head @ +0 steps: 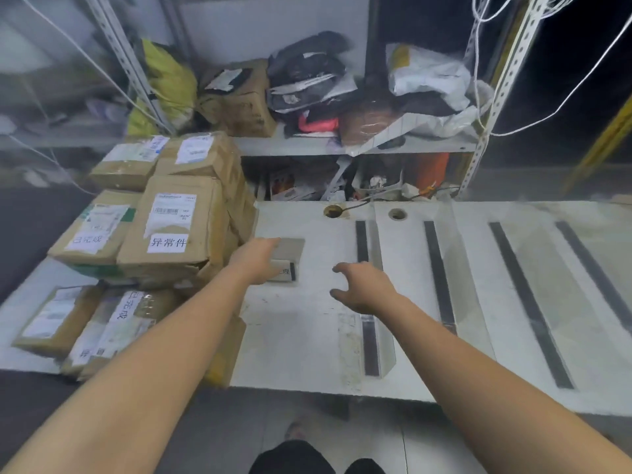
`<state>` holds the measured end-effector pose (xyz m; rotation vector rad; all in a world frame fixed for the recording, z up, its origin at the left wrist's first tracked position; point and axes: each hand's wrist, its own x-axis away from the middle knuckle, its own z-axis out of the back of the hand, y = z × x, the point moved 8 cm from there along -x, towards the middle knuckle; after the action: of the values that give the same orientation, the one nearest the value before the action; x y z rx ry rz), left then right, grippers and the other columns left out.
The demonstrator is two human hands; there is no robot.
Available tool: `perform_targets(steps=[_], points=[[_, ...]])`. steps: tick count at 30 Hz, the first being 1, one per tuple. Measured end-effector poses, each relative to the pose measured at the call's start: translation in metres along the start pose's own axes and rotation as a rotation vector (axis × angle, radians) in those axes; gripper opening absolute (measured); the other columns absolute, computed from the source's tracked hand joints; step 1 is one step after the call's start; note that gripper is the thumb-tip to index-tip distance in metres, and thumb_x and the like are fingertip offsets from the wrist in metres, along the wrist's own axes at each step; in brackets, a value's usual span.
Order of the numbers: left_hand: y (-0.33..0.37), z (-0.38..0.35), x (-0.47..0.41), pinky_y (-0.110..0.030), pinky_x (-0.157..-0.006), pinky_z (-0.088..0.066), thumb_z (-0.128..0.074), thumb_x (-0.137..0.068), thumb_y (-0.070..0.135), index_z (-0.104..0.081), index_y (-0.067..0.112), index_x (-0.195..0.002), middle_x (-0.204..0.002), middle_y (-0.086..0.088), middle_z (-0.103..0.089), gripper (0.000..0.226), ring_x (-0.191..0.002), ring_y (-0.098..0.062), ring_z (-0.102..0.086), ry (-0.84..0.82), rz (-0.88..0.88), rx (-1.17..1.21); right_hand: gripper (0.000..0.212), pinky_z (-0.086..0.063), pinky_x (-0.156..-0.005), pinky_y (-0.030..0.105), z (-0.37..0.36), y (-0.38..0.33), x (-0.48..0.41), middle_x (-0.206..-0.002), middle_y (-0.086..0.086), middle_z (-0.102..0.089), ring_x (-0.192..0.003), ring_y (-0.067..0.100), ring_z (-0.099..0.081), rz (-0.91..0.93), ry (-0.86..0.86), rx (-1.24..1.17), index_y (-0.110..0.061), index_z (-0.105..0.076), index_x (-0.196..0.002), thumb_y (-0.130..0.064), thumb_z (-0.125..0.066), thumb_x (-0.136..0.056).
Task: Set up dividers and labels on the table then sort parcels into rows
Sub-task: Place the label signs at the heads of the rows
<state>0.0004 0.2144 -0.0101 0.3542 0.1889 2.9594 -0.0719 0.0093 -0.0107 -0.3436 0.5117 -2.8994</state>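
Note:
On the white table (pixel 301 343) stands a small folded label card (pixel 290 256) with printed characters. My left hand (pixel 258 263) lies on its left side, fingers touching it; whether it grips the card is unclear. My right hand (pixel 364 285) hovers open to the card's right, fingers spread, holding nothing. Several clear dividers with dark strips stand across the table, the nearest divider (pixel 371 343) just under my right wrist. A heap of brown cardboard parcels (pixel 171 227) with white labels fills the table's left end.
Behind the table a metal shelf (pixel 294 145) holds bags and boxes. Two round cable holes (pixel 396 214) sit near the table's far edge. White cords hang at the top right. My feet show below the front edge.

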Motion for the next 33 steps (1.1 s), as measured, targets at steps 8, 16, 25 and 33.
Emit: perform_targets(steps=[8,16,25,33], points=[[-0.031,-0.036,-0.003,-0.035,-0.073,-0.054,-0.059,-0.089,0.015,-0.062,0.012,-0.117,-0.113,-0.008,-0.063,0.028,-0.098,-0.028,-0.061,-0.037,0.113,0.081,0.053,-0.045,-0.088,0.034,-0.045,-0.022,-0.027,-0.137,0.000,-0.056,-0.127,0.022,-0.052,-0.037,-0.069,0.009,-0.025,-0.047,-0.144,-0.041,-0.056,-0.094],[-0.025,-0.062,-0.052,-0.036,-0.092,-0.045,-0.058,-0.083,-0.006,-0.054,0.012,-0.126,-0.126,-0.010,-0.053,0.047,-0.119,-0.028,-0.051,0.096,0.006,-0.097,0.052,-0.044,-0.093,0.034,-0.067,-0.009,-0.066,-0.138,-0.004,-0.057,-0.128,0.019,-0.050,-0.121,-0.175,-0.003,-0.027,-0.048,-0.143,-0.038,-0.057,-0.093],[-0.060,-0.084,-0.074,-0.030,-0.071,-0.036,-0.067,-0.081,-0.005,-0.068,0.009,-0.102,-0.100,-0.003,-0.064,0.026,-0.093,-0.023,-0.056,0.283,-0.022,0.324,0.050,-0.045,-0.089,0.031,-0.087,0.003,-0.117,-0.137,-0.005,-0.057,-0.129,0.016,-0.049,-0.176,-0.234,-0.105,-0.026,-0.050,-0.141,-0.034,-0.058,-0.093],[-0.071,-0.068,-0.080,-0.021,-0.075,-0.043,-0.072,-0.084,0.005,-0.068,0.016,-0.102,-0.092,0.008,-0.056,0.021,-0.082,-0.011,-0.054,0.335,-0.045,0.599,0.045,-0.048,-0.096,0.033,-0.113,-0.003,-0.155,-0.134,-0.004,-0.060,-0.122,0.017,-0.055,-0.142,-0.272,-0.211,-0.028,-0.056,-0.134,-0.028,-0.062,-0.089]])
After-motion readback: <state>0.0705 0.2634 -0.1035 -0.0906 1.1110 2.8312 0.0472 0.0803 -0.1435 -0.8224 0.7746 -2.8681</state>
